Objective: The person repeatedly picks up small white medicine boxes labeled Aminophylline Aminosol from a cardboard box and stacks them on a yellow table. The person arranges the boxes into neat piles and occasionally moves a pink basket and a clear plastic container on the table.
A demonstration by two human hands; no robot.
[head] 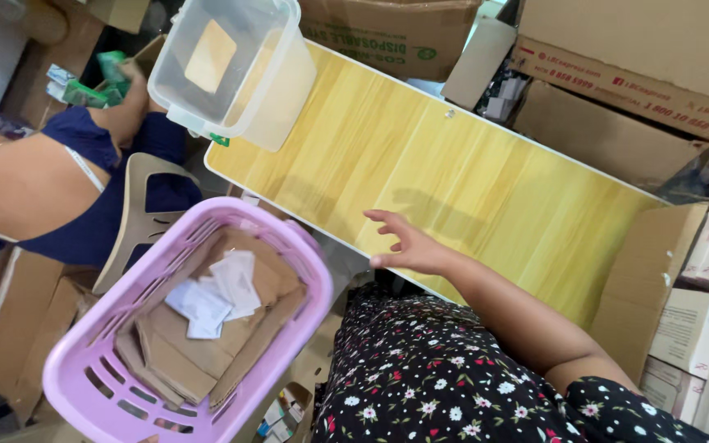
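Fingers (383,220) of the right hand (410,248) are spreading open, empty, over the yellow wood-grain tabletop (486,176), beside the lilac plastic basket (84,369) holding cardboard scraps (170,353); left hand unseen.

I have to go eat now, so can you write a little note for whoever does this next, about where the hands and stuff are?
Right hand: open, fingers spread, holding nothing, over the near edge of the yellow wood-look table.
Left hand: not clearly in view; only a sliver shows at the bottom edge under the purple basket.
Basket: left of the table, with flattened cardboard pieces and white paper slips inside.
Clear plastic bin: at the table's far left corner.
Nothing can be told as done; nothing is in the visible hand.
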